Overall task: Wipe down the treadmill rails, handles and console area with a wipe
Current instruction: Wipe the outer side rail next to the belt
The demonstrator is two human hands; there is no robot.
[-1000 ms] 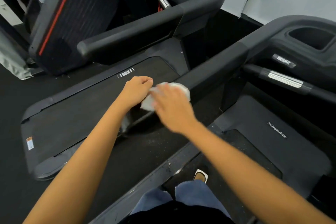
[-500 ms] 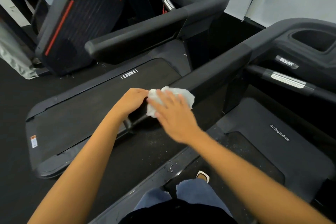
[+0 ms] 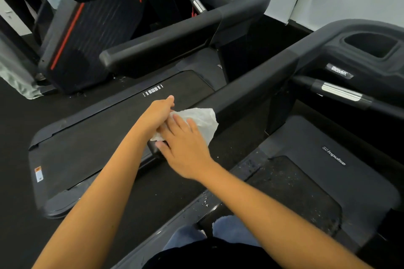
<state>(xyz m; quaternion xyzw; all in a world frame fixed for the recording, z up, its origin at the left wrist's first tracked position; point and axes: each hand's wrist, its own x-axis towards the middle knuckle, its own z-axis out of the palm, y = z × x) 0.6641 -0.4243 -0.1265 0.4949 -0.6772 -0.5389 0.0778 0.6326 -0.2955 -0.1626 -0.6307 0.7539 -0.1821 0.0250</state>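
Both hands meet at the near end of the left handrail (image 3: pixel 251 82) of the treadmill the person stands on. The right hand (image 3: pixel 185 150) lies palm down with its fingers (image 3: pixel 178 121) spread flat on a white wipe (image 3: pixel 201 120), pressing it onto the rail's end; it is not curled round anything. The left hand (image 3: pixel 158 113) reaches in from the left, fingers loosely bent, thumb pointing forward, and touches the wipe's left edge, though whether it pinches the wipe or only rests against it cannot be told, because the right hand's fingers cover the contact. The wipe drapes over the top of the rail and hangs a little down its right side. Beyond the wipe the rail runs clear and bare up to the console (image 3: pixel 360 50) with its cup recess, and a silver-banded grip handle (image 3: pixel 341 93) juts out below that console. To the left, across a strip of dark floor, the neighbouring treadmill (image 3: pixel 122 116) shows its belt, its own handrail and red and green buttons. The rail's tip is hidden under the hands, and the person's legs are cut off at the bottom edge
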